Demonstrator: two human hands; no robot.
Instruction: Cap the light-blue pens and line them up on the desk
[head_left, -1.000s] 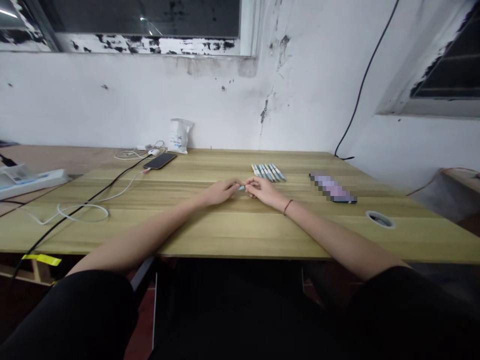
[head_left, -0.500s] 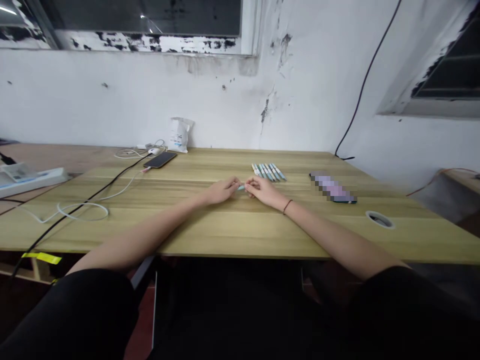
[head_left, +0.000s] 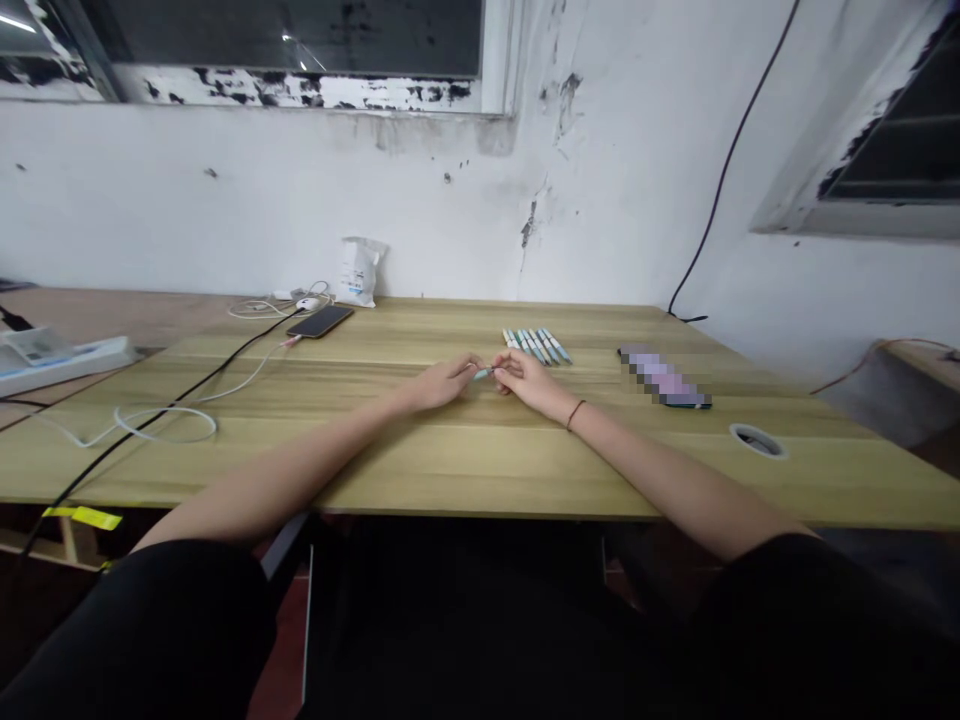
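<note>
My left hand (head_left: 442, 382) and my right hand (head_left: 526, 380) meet at the middle of the wooden table (head_left: 465, 460). Both pinch one small teal and white pen (head_left: 484, 373) between their fingertips, one hand at each end. Only a short bit of the pen shows between the fingers. A row of several similar pens (head_left: 537, 345) lies just behind my right hand. A thin dark band circles my right wrist.
A dark phone (head_left: 319, 321) with cables lies at the back left, beside a white bag (head_left: 357, 270) against the wall. A white cable loop (head_left: 161, 425) and a black cable cross the left side. A long flat object (head_left: 664, 376) lies right, near a round cable hole (head_left: 758, 439).
My hands have drawn slightly apart, so a little more of the pen shows between the fingertips. Nothing else has moved.
</note>
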